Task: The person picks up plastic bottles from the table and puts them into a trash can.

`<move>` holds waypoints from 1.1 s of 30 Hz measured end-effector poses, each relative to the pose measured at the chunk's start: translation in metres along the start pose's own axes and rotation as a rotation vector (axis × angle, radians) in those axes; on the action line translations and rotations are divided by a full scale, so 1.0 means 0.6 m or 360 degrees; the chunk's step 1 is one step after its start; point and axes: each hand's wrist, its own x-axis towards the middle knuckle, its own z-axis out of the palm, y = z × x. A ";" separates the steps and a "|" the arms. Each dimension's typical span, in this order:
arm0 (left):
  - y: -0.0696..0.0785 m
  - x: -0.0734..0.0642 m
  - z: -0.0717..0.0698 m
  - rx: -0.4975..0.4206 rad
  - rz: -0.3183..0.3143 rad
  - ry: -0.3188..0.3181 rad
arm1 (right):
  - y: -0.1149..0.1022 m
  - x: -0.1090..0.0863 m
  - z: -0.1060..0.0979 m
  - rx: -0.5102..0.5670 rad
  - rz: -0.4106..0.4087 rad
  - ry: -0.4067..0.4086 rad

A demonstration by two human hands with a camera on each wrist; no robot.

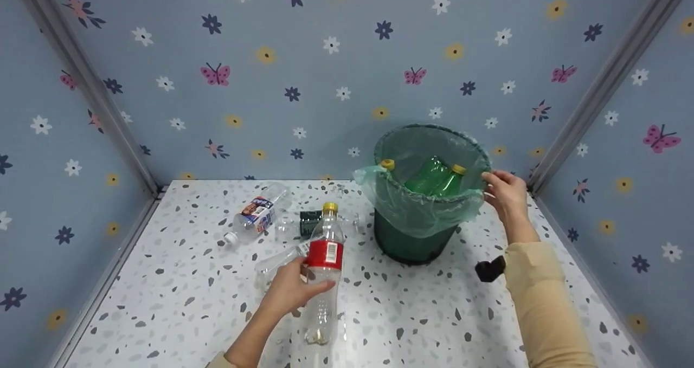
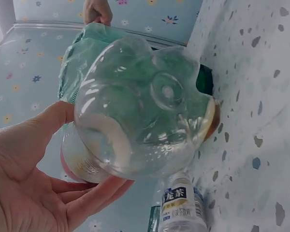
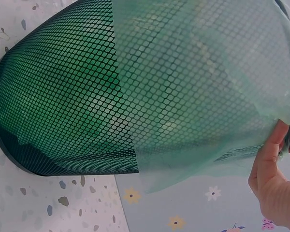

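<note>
My left hand (image 1: 295, 288) grips a clear plastic bottle (image 1: 323, 303) with a yellow cap and a red label, held upright in front of the bin. In the left wrist view the bottle's clear base (image 2: 145, 106) faces the camera, thumb and fingers around its side. My right hand (image 1: 505, 192) pinches the right rim of a green mesh trash bin (image 3: 58, 96), over the edge of its thin green bag (image 1: 423, 216). Inside the bin lie green bottles (image 1: 434, 175) with yellow caps. The bin stands on the table, its bag folded over the rim.
Left of the bin, several clear bottles lie on the speckled table (image 1: 179, 308): one with a colourful label (image 1: 257, 211) and white cap, one with a dark label (image 1: 310, 223), and one (image 1: 271, 268) partly behind my left hand. Flowered walls (image 1: 325, 59) enclose the back and sides.
</note>
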 end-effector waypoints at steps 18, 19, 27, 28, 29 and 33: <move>0.111 0.048 0.001 -0.0450 0.0124 0.0091 | 0.000 -0.002 0.003 -0.0005 -0.0022 0.0019; 0.117 0.050 0.000 -0.0475 0.0125 0.0089 | 0.000 -0.002 0.004 -0.0005 -0.0024 0.0019; 0.168 0.081 0.002 -0.0590 0.0152 0.0108 | -0.001 -0.001 0.003 -0.0013 -0.0033 0.0022; 0.173 0.086 0.002 -0.0602 0.0159 0.0107 | -0.001 -0.001 0.003 -0.0012 -0.0029 0.0024; 0.179 0.090 0.002 -0.0609 0.0166 0.0110 | 0.000 -0.001 0.003 -0.0014 -0.0027 0.0026; 0.205 0.108 0.003 -0.0676 0.0197 0.0123 | 0.001 -0.001 0.004 -0.0018 -0.0025 0.0031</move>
